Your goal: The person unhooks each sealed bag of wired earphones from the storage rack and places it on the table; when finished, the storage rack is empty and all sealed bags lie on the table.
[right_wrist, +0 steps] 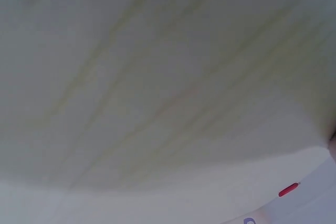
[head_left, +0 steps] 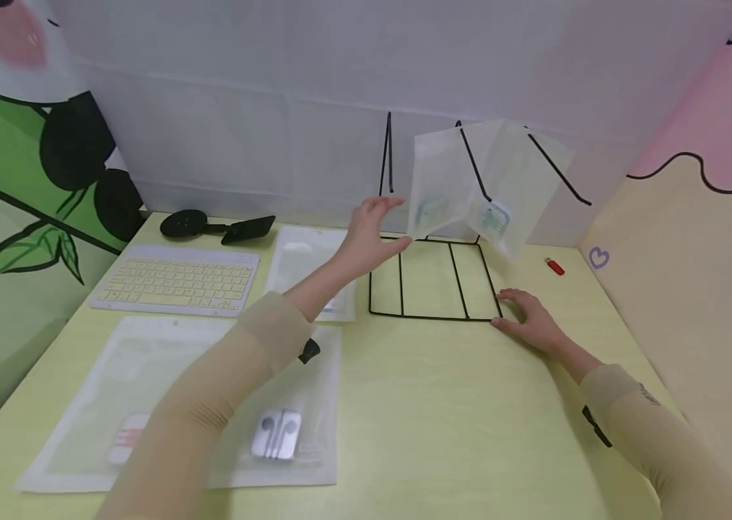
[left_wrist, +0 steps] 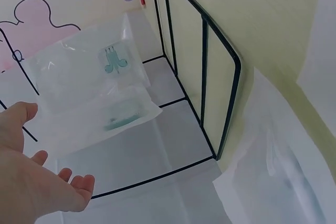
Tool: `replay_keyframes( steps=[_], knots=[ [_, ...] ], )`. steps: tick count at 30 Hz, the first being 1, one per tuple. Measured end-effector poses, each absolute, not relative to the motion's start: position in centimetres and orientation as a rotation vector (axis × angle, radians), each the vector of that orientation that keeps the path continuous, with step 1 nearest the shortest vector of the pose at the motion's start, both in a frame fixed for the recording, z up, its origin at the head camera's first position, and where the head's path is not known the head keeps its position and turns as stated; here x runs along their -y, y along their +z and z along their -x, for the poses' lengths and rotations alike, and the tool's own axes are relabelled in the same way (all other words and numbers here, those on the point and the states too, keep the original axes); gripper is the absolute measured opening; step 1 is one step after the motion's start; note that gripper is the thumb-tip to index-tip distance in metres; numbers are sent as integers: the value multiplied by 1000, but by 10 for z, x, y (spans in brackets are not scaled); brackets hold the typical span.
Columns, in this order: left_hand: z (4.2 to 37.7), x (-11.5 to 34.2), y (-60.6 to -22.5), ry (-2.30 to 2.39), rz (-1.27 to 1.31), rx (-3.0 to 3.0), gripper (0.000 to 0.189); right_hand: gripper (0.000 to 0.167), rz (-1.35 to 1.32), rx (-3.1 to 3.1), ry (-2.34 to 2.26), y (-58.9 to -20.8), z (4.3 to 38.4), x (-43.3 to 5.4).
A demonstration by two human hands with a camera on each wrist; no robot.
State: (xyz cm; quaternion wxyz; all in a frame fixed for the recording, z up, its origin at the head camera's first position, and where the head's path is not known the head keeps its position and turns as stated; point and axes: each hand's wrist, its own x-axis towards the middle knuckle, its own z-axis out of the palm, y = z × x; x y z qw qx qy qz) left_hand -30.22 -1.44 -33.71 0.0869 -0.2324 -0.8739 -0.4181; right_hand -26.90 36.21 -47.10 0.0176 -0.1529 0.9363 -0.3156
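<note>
A black wire rack [head_left: 434, 318] stands on the table against the back wall, with long hooks rising above its base. Frosted plastic bags [head_left: 444, 170] hang at the middle and right hooks; a small case with earphones [left_wrist: 116, 60] shows through one. My left hand [head_left: 372, 235] is raised just left of these bags, fingers spread and nothing in its grasp. At the front right corner of the rack's base, my right hand [head_left: 528, 321] holds the wire between thumb and fingers. The right wrist view mostly shows blurred sleeve cloth.
On the left lie a white keyboard [head_left: 177, 282], a black folding stand [head_left: 210, 226] and flat frosted bags [head_left: 177, 390]; one holds boxed earphones [head_left: 276, 435]. Another bag [head_left: 304, 249] lies beside the rack. A red USB stick [head_left: 554, 266] sits right of it.
</note>
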Motion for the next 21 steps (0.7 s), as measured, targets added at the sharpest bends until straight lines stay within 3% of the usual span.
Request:
replay_keyframes(
  steps=[10,21],
  knots=[
    [328,-5,-343,-1134,749,2592,71,48,664,-2957,-1012,-478,273,-358],
    [351,-25,-353,-1326,711,2401,63,47,713,-2996,-960,-481,277,-359]
  ],
)
